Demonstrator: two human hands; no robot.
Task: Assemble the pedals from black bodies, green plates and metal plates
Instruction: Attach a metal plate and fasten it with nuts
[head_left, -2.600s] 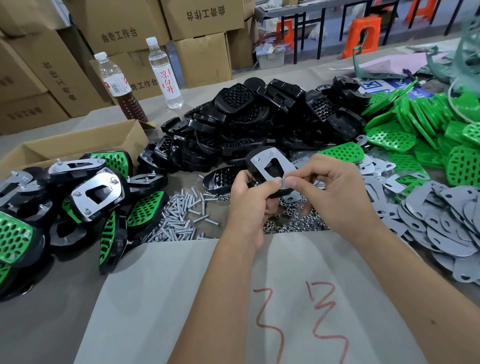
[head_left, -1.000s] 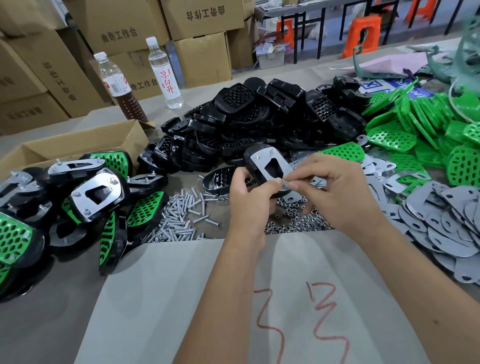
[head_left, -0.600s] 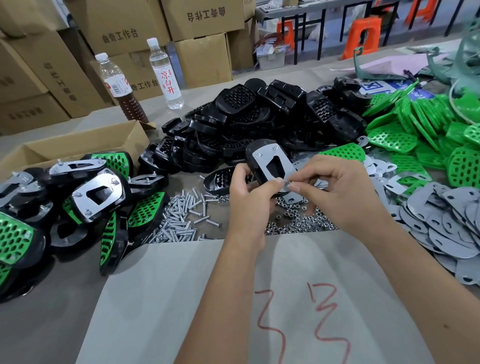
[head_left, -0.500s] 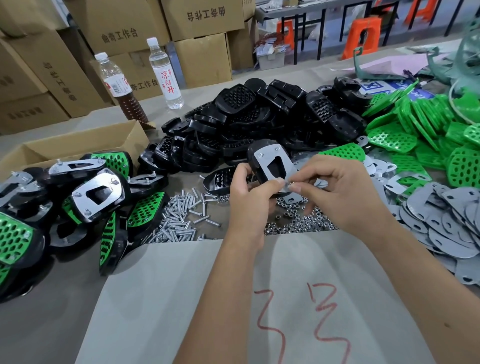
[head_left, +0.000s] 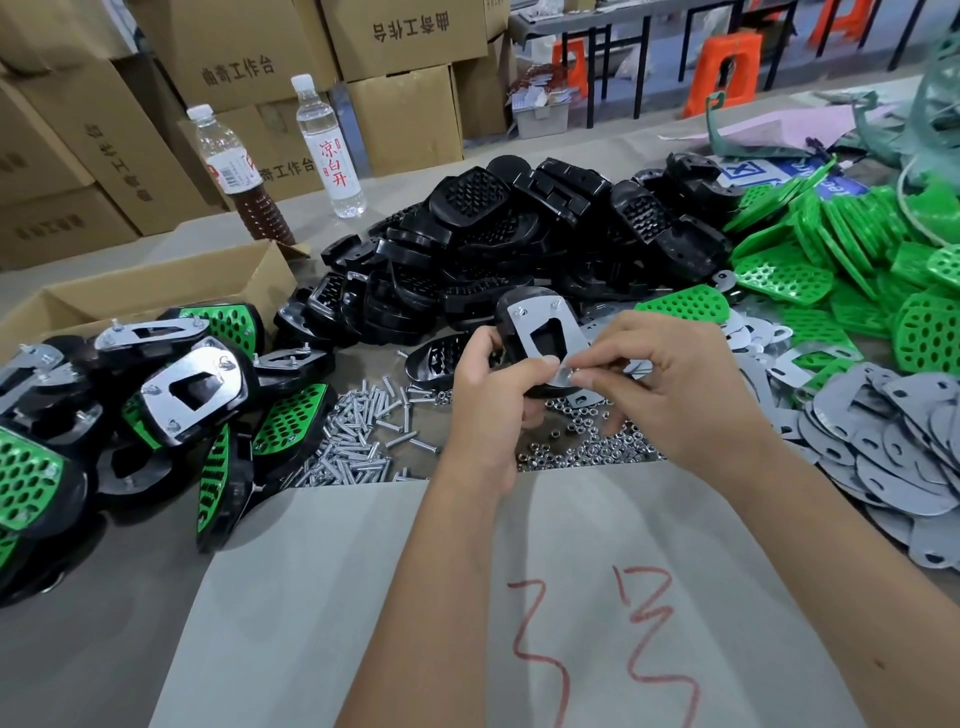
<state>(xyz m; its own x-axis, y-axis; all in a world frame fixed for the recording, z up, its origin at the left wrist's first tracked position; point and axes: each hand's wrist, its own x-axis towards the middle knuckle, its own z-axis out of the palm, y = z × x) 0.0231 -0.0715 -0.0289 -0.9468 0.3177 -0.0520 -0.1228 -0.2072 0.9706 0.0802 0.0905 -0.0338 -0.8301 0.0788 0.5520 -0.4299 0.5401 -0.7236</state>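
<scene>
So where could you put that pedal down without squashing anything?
On the grey sheet near you, bare except for the arms, or the bare table left of it. Beyond is crowded: screws, nuts, black bodies, metal plates.

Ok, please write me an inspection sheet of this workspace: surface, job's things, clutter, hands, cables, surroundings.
Surface: table under grey sheet marked in red.
Job's things: black bodies piled centre; green plates and metal plates right; finished pedals left; screws, nuts.
Clutter: two bottles.
Hands: left hand grips pedal; right hand pinches at its plate corner.
Cables: nothing seen.
Surroundings: cardboard boxes, orange stools.
</scene>
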